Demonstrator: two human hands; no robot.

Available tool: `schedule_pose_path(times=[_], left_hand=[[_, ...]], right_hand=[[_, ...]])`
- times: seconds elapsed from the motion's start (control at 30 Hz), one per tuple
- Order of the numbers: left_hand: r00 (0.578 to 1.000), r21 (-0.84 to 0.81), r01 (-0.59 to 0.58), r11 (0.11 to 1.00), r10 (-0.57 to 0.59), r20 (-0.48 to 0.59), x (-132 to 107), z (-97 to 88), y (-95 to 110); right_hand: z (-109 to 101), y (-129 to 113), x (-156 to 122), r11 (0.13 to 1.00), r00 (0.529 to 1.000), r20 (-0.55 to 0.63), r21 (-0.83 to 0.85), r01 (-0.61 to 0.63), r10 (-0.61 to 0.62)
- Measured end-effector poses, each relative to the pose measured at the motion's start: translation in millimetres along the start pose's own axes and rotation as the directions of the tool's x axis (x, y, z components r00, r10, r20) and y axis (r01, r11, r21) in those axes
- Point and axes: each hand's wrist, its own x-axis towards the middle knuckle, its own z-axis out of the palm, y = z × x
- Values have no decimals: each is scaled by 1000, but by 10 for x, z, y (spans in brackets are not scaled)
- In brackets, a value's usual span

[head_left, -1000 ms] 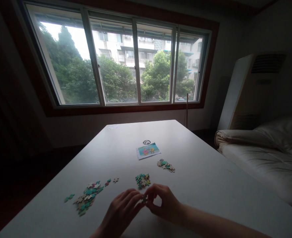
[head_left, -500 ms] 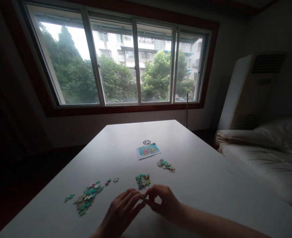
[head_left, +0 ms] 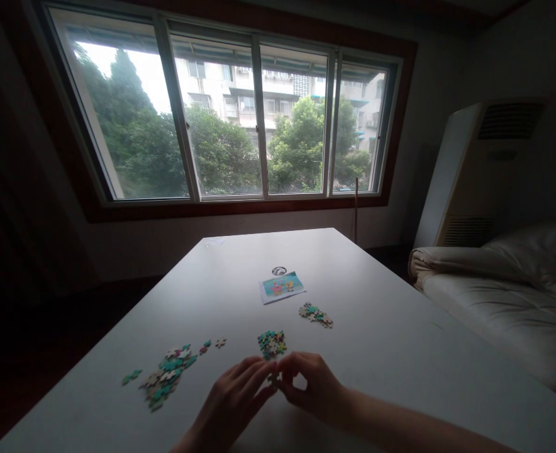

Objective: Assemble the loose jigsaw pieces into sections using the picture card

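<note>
My left hand [head_left: 231,402] and my right hand [head_left: 312,385] meet at their fingertips low over the white table [head_left: 391,327]. Both pinch small puzzle pieces [head_left: 274,379] held between them. Just beyond the fingers lies a small heap of coloured pieces [head_left: 272,343]. A larger spread of teal and pale pieces [head_left: 165,374] lies to the left of my left hand. Another small cluster [head_left: 316,314] sits farther back on the right, near the picture card [head_left: 282,286].
A small dark round object [head_left: 278,271] lies behind the card. A wide window [head_left: 231,119] fills the far wall. A pale sofa [head_left: 504,283] and a tall white unit [head_left: 476,176] stand to the right of the table.
Both hands stay together over the same spot; the fingers shift only slightly around the pieces they pinch.
</note>
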Motion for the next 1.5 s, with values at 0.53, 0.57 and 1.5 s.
schedule_pose_path(times=[0.53,0.57,1.5], left_hand=[[1000,2,17,1000,-17,15,-41,27,-12],[1000,-5,18,1000,-18,14,-39,24,-12],[998,-11,65,998,-65,2,-46,38,32]], right_hand=[[-22,-14,-1,999,999,35,-32,-13,14],[-25,-13,1,999,999,36,-34,-17,19],[-25,-23,-1,990,998,65,-138,35,-26]])
